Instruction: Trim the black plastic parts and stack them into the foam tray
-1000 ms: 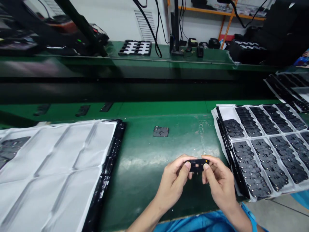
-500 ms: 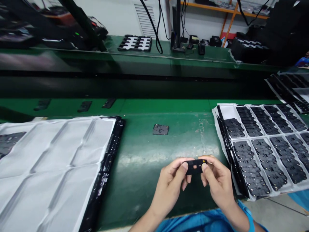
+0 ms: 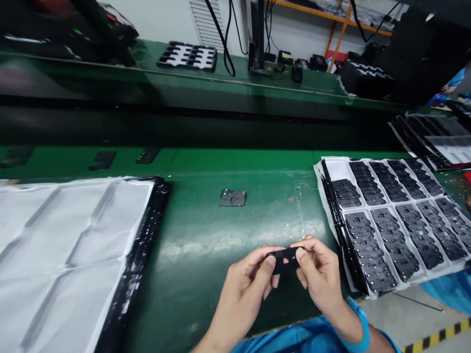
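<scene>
Between both hands, low over the green bench, is a small flat black plastic part [image 3: 286,261] with cut-outs in it. My left hand [image 3: 247,287] pinches its left end between thumb and fingers. At its right end, my right hand [image 3: 321,272] grips it the same way. Another dark flat part [image 3: 233,197] lies alone on the bench beyond my hands. To the right, a white-lined tray [image 3: 333,170] holds rows of similar dark parts [image 3: 370,250] in its compartments.
On the left lies a white-lined tray [image 3: 88,235] with a black rim. Several dark parts [image 3: 148,155] lie on the green strip behind it. A raised shelf [image 3: 235,78] at the back carries a black-and-white tray [image 3: 188,56]. More stacked trays [image 3: 430,137] stand far right.
The view has turned slightly right, so the bench items appear shifted left. Both hands still hold the black part, which has tilted a little; a yellow spot on it no longer shows.
</scene>
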Demonstrator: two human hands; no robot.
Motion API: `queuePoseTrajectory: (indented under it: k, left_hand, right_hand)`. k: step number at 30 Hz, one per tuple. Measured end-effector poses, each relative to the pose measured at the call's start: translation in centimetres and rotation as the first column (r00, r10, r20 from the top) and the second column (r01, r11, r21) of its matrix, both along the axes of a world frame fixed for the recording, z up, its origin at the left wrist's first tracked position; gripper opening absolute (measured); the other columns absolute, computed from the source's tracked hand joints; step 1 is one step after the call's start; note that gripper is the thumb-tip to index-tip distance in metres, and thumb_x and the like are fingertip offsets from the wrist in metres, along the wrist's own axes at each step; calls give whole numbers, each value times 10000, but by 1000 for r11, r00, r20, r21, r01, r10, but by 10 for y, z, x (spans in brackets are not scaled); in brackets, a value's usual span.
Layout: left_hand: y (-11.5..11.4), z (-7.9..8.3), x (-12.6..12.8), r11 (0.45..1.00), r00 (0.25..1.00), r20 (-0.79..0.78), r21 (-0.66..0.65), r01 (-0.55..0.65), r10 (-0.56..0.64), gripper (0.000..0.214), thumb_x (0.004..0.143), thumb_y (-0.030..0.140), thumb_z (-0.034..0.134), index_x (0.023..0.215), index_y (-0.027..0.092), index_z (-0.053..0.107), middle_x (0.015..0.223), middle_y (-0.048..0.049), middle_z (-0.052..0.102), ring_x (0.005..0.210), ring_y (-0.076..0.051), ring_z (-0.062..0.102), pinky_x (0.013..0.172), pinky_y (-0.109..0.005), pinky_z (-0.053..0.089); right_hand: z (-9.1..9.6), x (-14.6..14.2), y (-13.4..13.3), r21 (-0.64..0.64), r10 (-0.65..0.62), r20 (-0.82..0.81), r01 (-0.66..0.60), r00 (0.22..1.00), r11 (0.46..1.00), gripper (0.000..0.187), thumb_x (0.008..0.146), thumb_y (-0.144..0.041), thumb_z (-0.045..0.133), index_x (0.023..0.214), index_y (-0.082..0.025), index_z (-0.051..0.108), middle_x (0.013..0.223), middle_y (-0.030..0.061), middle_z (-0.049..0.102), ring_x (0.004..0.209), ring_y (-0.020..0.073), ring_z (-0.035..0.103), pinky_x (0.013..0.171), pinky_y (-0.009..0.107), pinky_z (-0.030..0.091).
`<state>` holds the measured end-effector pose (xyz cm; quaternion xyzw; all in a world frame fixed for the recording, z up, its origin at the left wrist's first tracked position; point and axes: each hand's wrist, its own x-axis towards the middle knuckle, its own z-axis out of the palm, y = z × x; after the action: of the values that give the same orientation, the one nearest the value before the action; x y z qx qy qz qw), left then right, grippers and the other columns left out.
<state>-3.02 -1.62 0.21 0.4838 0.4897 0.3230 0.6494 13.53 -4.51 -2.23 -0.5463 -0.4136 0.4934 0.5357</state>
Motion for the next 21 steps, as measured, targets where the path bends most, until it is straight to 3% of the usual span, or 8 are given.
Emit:
queuePoseTrajectory:
  k: [5, 13, 18, 21]
  left_hand:
    - [-2, -4, -1, 1000, 1000, 1, 6, 6, -6, 452, 972, 560, 611, 1067, 141, 752, 609, 22, 555, 525, -118, 468, 505, -220, 360]
    - [-8, -22, -2, 977, 999, -21, 213, -19, 24, 345, 1026, 464, 589, 1111, 199, 793, 646, 10, 597, 509, -109, 445, 485, -222, 358]
    - [-7, -17, -4, 977, 1000, -30, 211, 5, 1, 351, 1030, 441, 571, 1134, 192, 795, 663, -2, 609, 515, -121, 482, 497, -229, 400]
    - [-3, -11, -10, 976, 996, -80, 212, 52, -36, 302, 1010, 392, 588, 1068, 199, 812, 776, -33, 671, 611, -149, 581, 563, -242, 460]
  right_hand:
    - [-1, 2, -2, 8, 55, 3, -55, 998, 998, 363, 1031, -503, 615, 983, -156, 711, 547, -69, 483, 402, 72, 444, 409, 186, 317]
    - [-1, -1, -1, -54, 5, -35, -6, 999, 999, 391, 983, -539, 645, 858, -168, 661, 580, -72, 456, 437, 56, 333, 405, 172, 246]
    - [1, -2, 3, -135, -8, -67, -1, 998, 991, 424, 914, -585, 677, 789, -186, 610, 576, -82, 429, 425, 45, 266, 385, 164, 190]
    - [-2, -4, 3, -169, 26, -97, -42, 995, 985, 416, 907, -587, 681, 811, -186, 620, 559, -99, 399, 402, 37, 232, 379, 167, 186]
